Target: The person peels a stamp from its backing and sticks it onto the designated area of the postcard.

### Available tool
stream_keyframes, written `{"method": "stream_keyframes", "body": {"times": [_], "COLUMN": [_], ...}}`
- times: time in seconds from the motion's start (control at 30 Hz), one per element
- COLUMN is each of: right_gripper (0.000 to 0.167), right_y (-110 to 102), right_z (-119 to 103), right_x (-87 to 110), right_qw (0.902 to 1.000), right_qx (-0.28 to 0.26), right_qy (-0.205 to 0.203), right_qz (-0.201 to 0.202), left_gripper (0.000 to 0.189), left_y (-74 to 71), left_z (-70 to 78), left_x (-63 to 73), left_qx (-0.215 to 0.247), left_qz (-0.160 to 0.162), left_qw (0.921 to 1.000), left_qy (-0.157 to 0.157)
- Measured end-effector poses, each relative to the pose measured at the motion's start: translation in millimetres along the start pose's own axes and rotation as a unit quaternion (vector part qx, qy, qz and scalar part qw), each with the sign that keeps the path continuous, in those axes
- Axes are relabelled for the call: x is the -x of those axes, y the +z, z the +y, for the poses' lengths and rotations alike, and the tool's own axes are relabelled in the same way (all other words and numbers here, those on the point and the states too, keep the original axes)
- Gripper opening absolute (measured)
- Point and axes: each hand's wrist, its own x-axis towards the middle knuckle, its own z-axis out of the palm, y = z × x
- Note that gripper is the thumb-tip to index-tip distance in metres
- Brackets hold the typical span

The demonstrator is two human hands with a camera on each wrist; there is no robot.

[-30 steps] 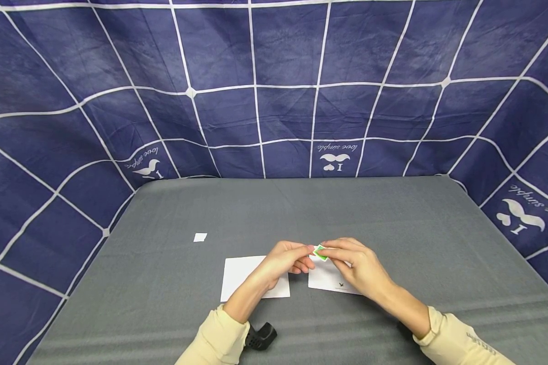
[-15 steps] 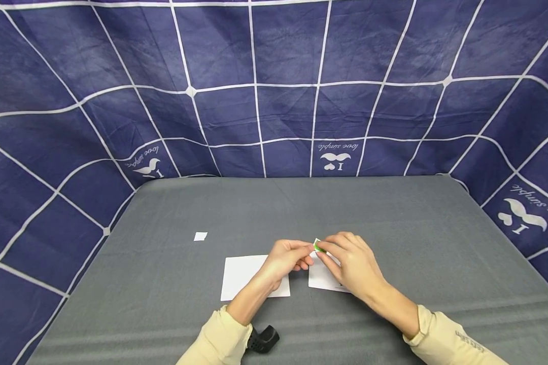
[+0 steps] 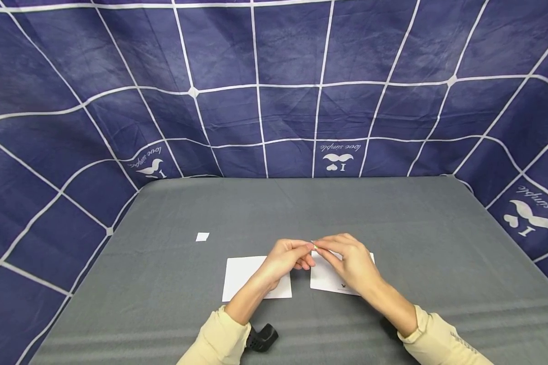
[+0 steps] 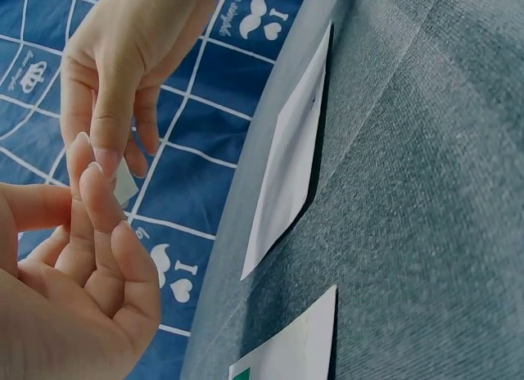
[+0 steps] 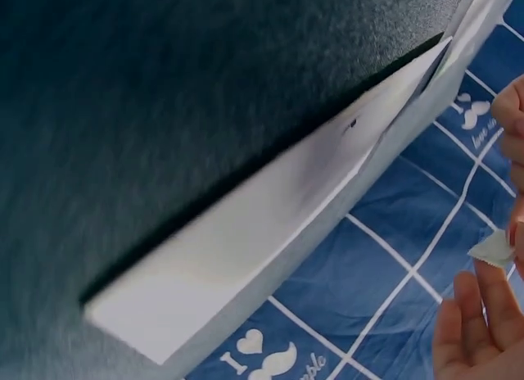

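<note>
A small pale stamp (image 5: 493, 249) with a toothed edge is held up between my two hands. My left hand (image 3: 285, 259) pinches one side of it with thumb and forefinger, its other fingers loosely bent. My right hand (image 3: 350, 261) meets it from the right, thumb and fingertips pinching the stamp. Fingers cover most of it in the head view; a pale corner (image 4: 124, 183) shows in the left wrist view. Below the hands lie two white cards: the left card (image 3: 239, 276), with a green patch at its corner in the left wrist view, and the right card (image 3: 326, 278), bearing a small dark print.
A small white paper piece (image 3: 202, 236) lies on the grey cloth-covered table (image 3: 164, 294), behind and left of the cards. Dark blue cloth with white lines (image 3: 287, 116) hangs behind and at both sides. A black wrist device (image 3: 262, 338) sits under the left forearm.
The stamp's green face showed between the fingers a second ago; now it is turned and mostly covered. My right hand has shifted slightly left, closer to my left fingertips.
</note>
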Motion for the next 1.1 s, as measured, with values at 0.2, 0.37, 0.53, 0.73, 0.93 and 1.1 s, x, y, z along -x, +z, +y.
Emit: {"method": "stream_keyframes", "body": {"times": [0.2,0.37,0.53,0.73,0.93,1.1], "right_gripper": [0.023,0.023,0.023,0.025,0.023,0.025], "right_y": [4.7,5.7,5.8,7.0,9.4,11.7], "right_z": [1.5,0.8,-0.5,-2.3,-6.7,-10.3], "right_x": [-3.3,-6.8,-7.1,-5.9,-3.1,-1.6], "right_qw": [0.9995,0.9995,0.9997,0.9998,0.9992,0.9968], "right_qx": [-0.027,-0.027,-0.011,0.004,0.022,0.057], "right_qy": [0.006,0.006,0.0,-0.003,-0.017,-0.043], "right_qz": [0.014,0.016,0.019,0.021,0.027,0.035], "left_gripper": [0.026,0.025,0.023,0.021,0.022,0.023], "left_y": [-4.1,-6.1,-6.0,-5.2,-3.3,0.3], "left_z": [2.4,2.9,4.0,3.5,2.4,4.4], "left_x": [0.4,-0.9,-1.3,-1.3,-1.3,0.8], "left_qx": [0.006,0.009,0.014,0.021,0.033,0.046], "left_qz": [0.003,0.01,0.015,0.024,0.041,0.059], "left_qw": [0.9998,0.9996,0.9994,0.999,0.998,0.9966], "left_qy": [0.018,0.025,0.03,0.033,0.035,0.034]}}
